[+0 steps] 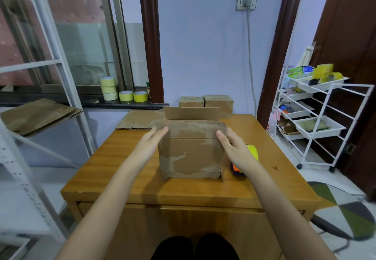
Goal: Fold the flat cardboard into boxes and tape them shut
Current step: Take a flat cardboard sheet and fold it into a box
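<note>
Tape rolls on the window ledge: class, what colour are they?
The tape rolls are yellow, the stacked ones paler; the head view shows them.

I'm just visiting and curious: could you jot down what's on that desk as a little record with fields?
Surface: wooden table
In work: half-folded cardboard box, upright, top flaps up
Left hand: flat against the box's left side
Right hand: flat against the box's right side
Finished: two closed boxes at the far edge
Waiting: flat cardboard sheet at far left
Beside right hand: yellow tape roll
Windowsill: more tape rolls
</note>
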